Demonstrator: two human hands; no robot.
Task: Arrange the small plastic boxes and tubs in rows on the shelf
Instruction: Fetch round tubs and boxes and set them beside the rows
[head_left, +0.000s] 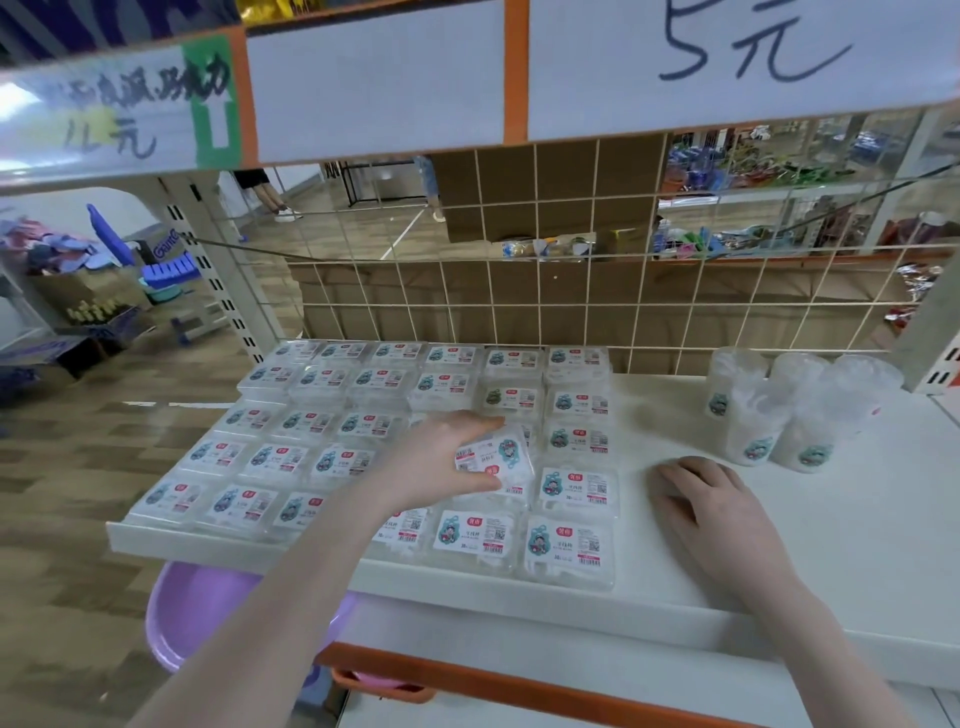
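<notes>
The left hand (441, 457) grips one small plastic box (496, 460) between thumb and curled fingers, holding it tilted and turned askew just above the rows of boxes (332, 431) that cover the left and middle of the white shelf (727, 561). The held box sits at the fingertips, to the right of the palm, over a gap in the fourth column from the left, with labelled boxes lying flat all round it. The right hand (711, 504) rests palm down on bare shelf just right of the last column of boxes, fingers relaxed and loosely bent, holding nothing. Farther back and to the right, near that hand but apart from it, a cluster of clear round tubs (789, 415) stands upright before the wire grid (519, 291) at the back.
</notes>
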